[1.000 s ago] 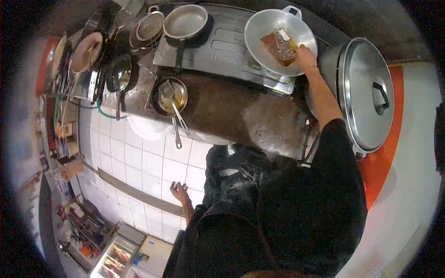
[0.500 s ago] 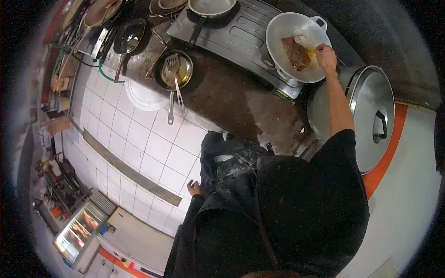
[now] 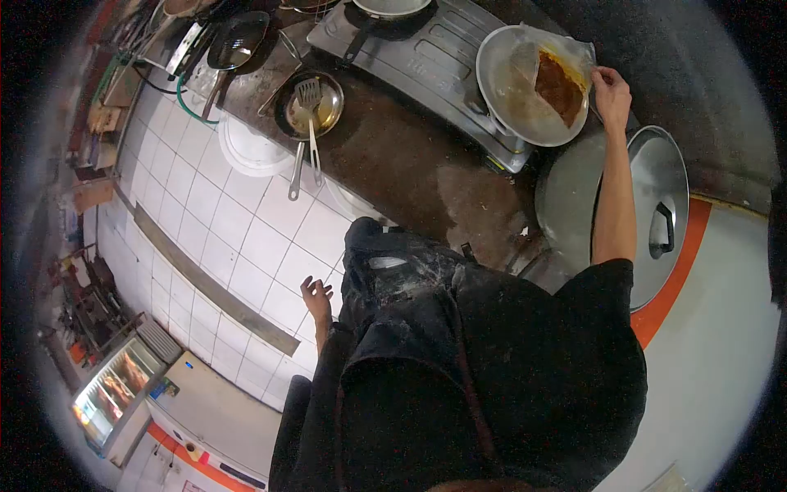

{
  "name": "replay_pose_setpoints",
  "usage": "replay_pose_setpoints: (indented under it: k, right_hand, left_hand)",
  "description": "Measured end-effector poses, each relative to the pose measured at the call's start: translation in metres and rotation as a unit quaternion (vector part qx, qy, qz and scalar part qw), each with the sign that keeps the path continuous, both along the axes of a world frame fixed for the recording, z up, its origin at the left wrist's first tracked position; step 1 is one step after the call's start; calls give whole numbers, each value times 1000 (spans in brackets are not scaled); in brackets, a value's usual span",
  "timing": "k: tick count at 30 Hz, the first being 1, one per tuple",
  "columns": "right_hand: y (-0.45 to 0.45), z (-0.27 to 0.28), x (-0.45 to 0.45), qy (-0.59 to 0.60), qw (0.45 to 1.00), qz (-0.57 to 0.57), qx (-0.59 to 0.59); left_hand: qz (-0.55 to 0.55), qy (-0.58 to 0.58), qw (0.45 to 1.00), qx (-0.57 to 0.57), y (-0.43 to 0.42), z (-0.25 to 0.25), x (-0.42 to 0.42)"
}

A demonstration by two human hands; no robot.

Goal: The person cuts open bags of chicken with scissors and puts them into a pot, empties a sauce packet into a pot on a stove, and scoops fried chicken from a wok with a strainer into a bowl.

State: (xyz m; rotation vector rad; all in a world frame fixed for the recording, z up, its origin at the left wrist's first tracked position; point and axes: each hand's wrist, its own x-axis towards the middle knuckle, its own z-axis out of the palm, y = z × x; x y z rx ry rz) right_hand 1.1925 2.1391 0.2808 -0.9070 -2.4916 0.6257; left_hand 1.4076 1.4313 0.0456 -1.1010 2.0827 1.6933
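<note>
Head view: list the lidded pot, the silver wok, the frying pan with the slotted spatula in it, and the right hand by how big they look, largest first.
1. Lidded pot
2. Silver wok
3. Frying pan
4. Right hand

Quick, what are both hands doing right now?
Left hand: open, holding nothing.
Right hand: closed, seemingly pinching the edge of the clear plastic.

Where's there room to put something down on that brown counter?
On the counter, the patch in front of the stove, between the small pan holding the spatula and the big lidded pot, looks mostly bare. The left end is crowded with pans. By the wok, the right hand is in the way.
</note>
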Motion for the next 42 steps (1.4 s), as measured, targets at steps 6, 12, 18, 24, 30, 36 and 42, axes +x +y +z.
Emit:
replay_pose_setpoints:
  k: [6, 12, 18, 24, 30, 36, 42]
  right_hand:
    - [2, 11, 2, -39, 998, 8, 53]
    - [3, 12, -1, -2, 999, 25, 19]
    - [-15, 8, 0, 31, 999, 35, -3]
    - [-33, 9, 5, 17, 999, 29, 29]
    - [-31, 7, 7, 51, 998, 6, 29]
    - [-7, 2, 14, 67, 997, 19, -35]
    - [-12, -1, 27, 167, 929, -3, -331]
  left_hand:
    - [-18, -51, 999, 4, 9, -6, 22]
    - [-38, -69, 997, -11, 2, -14, 39]
    - [5, -83, 996, 11, 5, -7, 26]
    - [-13, -68, 997, 15, -1, -9, 18]
    - [-34, -61, 997, 12, 3, -12, 17]
    - [-42, -63, 997, -6, 10, -13, 19]
    - [-122, 112, 980, -110, 48, -3, -47]
